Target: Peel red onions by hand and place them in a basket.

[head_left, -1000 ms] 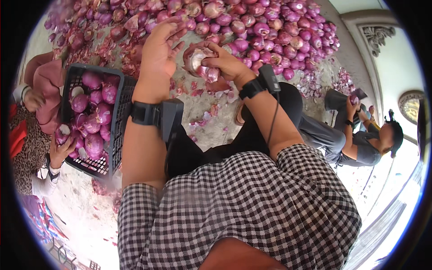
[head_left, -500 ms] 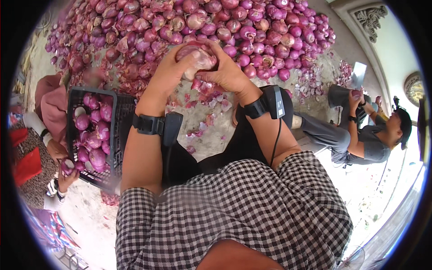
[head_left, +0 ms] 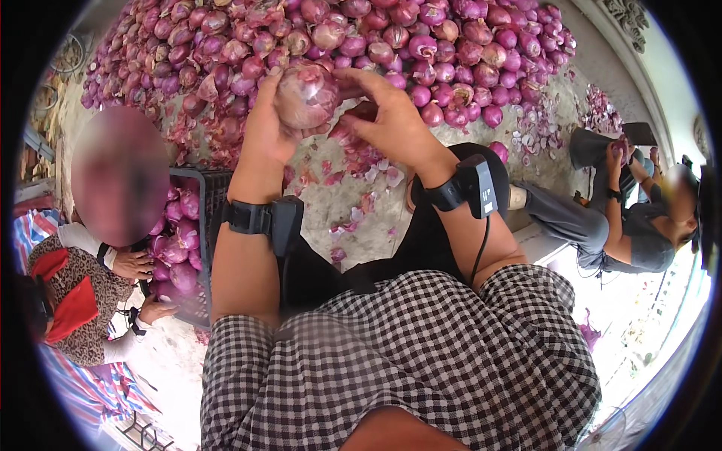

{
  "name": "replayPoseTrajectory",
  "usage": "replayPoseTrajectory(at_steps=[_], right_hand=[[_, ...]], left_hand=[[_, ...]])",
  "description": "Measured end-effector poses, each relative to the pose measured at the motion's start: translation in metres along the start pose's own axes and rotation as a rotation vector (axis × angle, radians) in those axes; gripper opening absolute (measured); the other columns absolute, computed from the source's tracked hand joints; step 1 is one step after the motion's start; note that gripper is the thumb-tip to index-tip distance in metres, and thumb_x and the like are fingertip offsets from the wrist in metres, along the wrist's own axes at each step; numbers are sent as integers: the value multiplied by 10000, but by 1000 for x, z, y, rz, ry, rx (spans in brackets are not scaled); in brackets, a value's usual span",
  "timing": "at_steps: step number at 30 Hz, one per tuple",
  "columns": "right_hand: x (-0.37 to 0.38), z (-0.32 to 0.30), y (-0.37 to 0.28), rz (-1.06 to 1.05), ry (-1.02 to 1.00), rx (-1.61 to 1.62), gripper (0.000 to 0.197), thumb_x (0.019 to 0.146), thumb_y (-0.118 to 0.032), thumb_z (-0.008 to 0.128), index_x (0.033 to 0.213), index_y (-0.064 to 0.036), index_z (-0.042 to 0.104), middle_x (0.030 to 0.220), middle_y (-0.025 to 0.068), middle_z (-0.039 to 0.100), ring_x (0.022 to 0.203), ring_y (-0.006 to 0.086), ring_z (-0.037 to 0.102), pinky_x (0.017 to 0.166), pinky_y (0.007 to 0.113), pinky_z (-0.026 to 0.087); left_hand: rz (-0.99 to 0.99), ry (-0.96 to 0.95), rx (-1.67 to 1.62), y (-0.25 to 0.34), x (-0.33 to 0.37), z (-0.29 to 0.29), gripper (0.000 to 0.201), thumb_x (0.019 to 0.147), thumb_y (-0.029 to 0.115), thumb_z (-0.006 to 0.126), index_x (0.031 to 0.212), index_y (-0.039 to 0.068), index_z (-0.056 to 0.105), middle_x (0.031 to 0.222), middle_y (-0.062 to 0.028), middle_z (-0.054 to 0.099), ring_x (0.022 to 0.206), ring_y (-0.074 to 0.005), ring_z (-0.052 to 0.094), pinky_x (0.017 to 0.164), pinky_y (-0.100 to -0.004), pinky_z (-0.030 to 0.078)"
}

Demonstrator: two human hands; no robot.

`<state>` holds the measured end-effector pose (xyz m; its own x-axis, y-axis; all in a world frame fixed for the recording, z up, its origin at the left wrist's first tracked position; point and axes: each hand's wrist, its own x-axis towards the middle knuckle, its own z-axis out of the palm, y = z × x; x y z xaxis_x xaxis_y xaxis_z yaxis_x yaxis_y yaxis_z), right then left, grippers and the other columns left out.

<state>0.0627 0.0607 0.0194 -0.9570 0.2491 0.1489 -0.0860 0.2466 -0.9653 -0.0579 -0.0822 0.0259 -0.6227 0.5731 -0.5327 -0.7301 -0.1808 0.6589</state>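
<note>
A large red onion (head_left: 307, 96) with papery outer layers rests in my left hand (head_left: 265, 120), whose fingers and palm cup its left side and underside. My right hand (head_left: 392, 119) is at the onion's right side, fingertips against or very close to it. Between its curled fingers and thumb shows a dark red piece of onion skin (head_left: 364, 111); part of it is hidden by the hand. Below both hands, loose skins (head_left: 362, 207) lie scattered on the concrete floor between my knees.
A big heap of red onions (head_left: 421, 45) spreads ahead of me. To my left is a black plastic crate (head_left: 214, 195) of peeled onions, with another person's hands (head_left: 134, 264) at it. On the right, a seated person (head_left: 632, 218) holds an onion beside a dark flat blade (head_left: 639, 134).
The onion has turned in my hands and moved slightly left. My right hand has drawn off its side, with skin between the fingers. The left person has leaned over the crate.
</note>
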Motion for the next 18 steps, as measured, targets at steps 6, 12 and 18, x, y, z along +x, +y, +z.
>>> replayPoseTrajectory(at_steps=[6,12,18], right_hand=[[-7,-1,7,104,16,61,452,814,44,612,1247,-29,503,1017,68,630,927,132,598,802,258,497],[-9,-4,3,-2,96,-98,530,787,-132,702,1265,-55,485,1099,77,589,994,179,570,856,297,465],[-7,-1,-1,-128,24,-58,758,683,-190,784,1338,-82,419,1292,129,485,1221,292,443,1026,380,362]], left_hand=[[-34,51,20,-2,-1,0,468,875,509,502,1202,175,532,1153,-56,607,1017,-269,604,748,-508,505],[50,48,-7,-6,0,0,448,872,446,550,1175,118,536,1126,-58,606,979,-243,607,740,-454,520],[13,-156,27,-21,5,-1,375,900,337,572,1153,61,549,1118,-77,609,1007,-211,603,837,-367,516]])
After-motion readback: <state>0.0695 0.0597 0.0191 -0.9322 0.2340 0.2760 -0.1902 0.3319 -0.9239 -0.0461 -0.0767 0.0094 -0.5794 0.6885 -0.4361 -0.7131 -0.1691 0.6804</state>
